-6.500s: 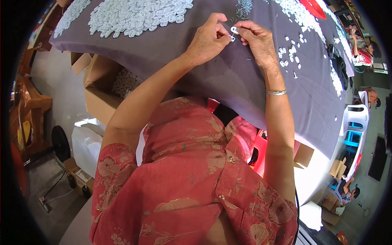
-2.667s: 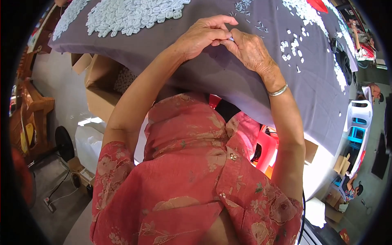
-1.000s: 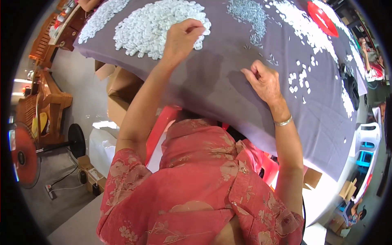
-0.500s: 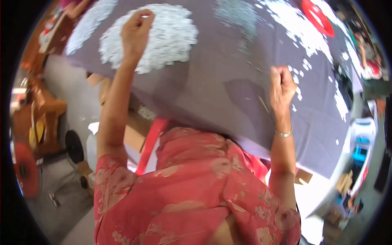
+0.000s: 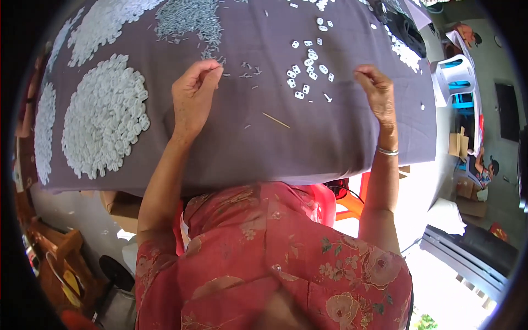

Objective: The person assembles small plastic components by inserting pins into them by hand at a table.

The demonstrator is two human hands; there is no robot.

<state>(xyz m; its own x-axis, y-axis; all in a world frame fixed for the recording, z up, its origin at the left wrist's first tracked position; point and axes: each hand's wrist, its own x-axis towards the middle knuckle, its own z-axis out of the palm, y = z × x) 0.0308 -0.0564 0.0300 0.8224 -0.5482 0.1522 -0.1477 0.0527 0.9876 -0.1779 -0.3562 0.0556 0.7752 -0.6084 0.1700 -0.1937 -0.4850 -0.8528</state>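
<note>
My left hand (image 5: 192,102) is raised over the dark tablecloth, thumb and forefinger pinched together, at the near tip of a pile of small grey screws or nails (image 5: 188,22). Whatever lies in that pinch is hidden. To its left is a big round heap of small white plastic pieces (image 5: 104,118). My right hand (image 5: 378,94) has its fingertips pressed together and the other fingers curled; its contents are too small to make out. Several loose white pieces with dark holes (image 5: 311,63) lie between the hands, beside a white T-shaped bit (image 5: 328,97).
A thin wooden stick (image 5: 276,120) lies on the dark tablecloth (image 5: 264,157) near me. More white pieces (image 5: 110,22) are heaped at the far left. A black bag-like thing (image 5: 404,30) is at the far right, with a white plastic chair (image 5: 456,74) beyond the table.
The view has swung toward the right. My left hand has gone from over the white heap to the tip of the grey pile. My right hand stays pinched, right of the loose white pieces.
</note>
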